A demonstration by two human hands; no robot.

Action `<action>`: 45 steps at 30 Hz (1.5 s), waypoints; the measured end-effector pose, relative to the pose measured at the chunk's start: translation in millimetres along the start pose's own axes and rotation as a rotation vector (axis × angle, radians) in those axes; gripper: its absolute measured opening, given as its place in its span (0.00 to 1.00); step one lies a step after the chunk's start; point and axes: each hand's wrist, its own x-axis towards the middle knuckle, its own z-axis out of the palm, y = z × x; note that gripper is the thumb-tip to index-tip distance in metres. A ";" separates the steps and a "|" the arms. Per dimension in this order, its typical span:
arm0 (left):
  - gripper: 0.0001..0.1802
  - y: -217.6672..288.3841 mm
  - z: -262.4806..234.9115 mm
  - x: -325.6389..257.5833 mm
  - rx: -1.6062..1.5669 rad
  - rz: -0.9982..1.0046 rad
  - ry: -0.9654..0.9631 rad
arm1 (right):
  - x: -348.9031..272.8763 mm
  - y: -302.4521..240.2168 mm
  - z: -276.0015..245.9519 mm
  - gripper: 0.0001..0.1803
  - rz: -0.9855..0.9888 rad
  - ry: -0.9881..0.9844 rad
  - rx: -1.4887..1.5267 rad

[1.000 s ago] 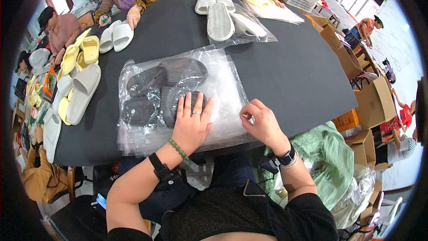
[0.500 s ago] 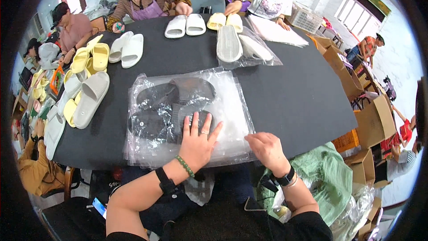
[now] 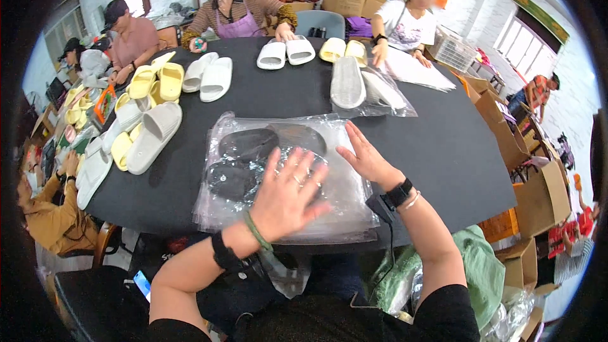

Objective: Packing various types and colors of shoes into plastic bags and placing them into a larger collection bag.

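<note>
A pair of dark slide sandals (image 3: 244, 144) lies under clear, wrinkled film on a stack of clear plastic bags (image 3: 345, 212) in front of me. Over the lower right part of the sandals is my left hand (image 3: 291, 187), fingers spread and slightly blurred, hiding part of them. Whether its palm touches the film I cannot tell. My right hand (image 3: 368, 159) is at the stack's right edge, fingers stretched out and pointing away from me, with nothing in it.
Grey and yellow slides (image 3: 155, 136) crowd the dark table's left side. White slides (image 3: 272, 55) and yellow slides (image 3: 334, 49) line the far edge. A grey slide (image 3: 348, 82) lies on a clear bag. Co-workers sit across; cardboard boxes (image 3: 541, 199) stand at right.
My right hand has moved forward along the bags' right edge, its curled fingers now straight. My left hand stays over the sandals, now blurred. The whole view has shifted slightly.
</note>
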 end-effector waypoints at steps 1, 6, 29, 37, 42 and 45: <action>0.31 -13.9 -12.4 7.6 -0.005 -0.062 0.105 | 4.9 10.0 11.3 0.42 0.149 -0.073 -0.032; 0.23 -131.8 -26.3 22.9 0.170 -0.477 0.260 | 11.0 23.5 46.5 0.49 0.387 -0.211 -0.057; 0.22 -255.0 10.0 -30.1 -1.774 -1.317 0.104 | 0.4 19.2 67.3 0.45 0.293 -0.157 -0.363; 0.20 -202.5 -23.1 -91.0 -1.326 -1.069 -0.295 | -0.8 17.6 69.7 0.44 0.288 -0.174 -0.368; 0.27 -191.5 -39.5 -100.0 -0.930 -0.469 -0.569 | -0.3 19.0 70.0 0.44 0.295 -0.156 -0.360; 0.39 -200.3 -48.1 -100.6 -0.740 -0.216 -0.682 | 2.2 17.0 67.4 0.44 0.295 -0.151 -0.366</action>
